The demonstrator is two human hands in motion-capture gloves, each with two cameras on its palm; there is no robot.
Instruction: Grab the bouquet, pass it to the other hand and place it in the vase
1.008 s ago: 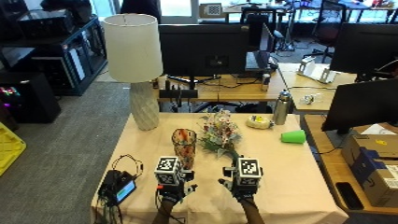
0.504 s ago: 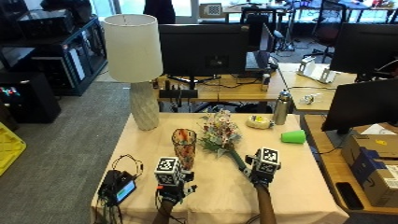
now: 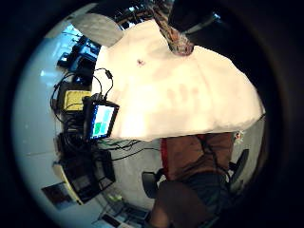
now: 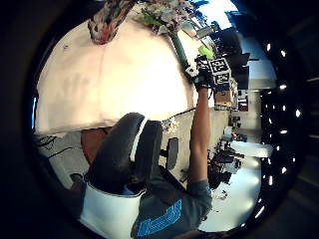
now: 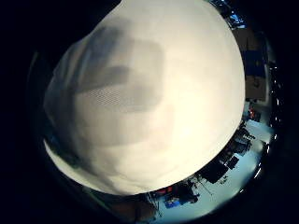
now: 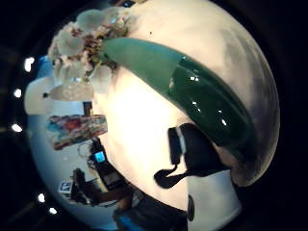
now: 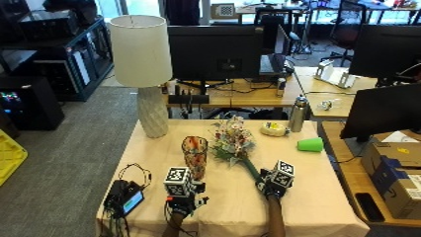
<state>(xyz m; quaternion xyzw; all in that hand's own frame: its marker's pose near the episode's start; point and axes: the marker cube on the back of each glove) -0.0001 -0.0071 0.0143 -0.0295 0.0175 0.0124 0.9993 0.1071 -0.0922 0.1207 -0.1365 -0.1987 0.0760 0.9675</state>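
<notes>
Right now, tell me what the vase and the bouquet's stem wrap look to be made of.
The vase: probably glazed ceramic or painted glass, with mottled red, multicoloured patterning; I can't settle which. The bouquet: its stem wrap looks like glossy green plastic or tape, showing bright highlights.

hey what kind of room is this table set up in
Most likely an office or lab workspace: dark monitors stand on the wooden desks behind the cloth-covered table, and cardboard boxes sit on the floor beside it.

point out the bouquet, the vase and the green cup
bouquet (image 7: 231,139), outside view, on the flower head
vase (image 7: 194,158), outside view, on its patterned body
green cup (image 7: 310,144), outside view, on its side
</notes>
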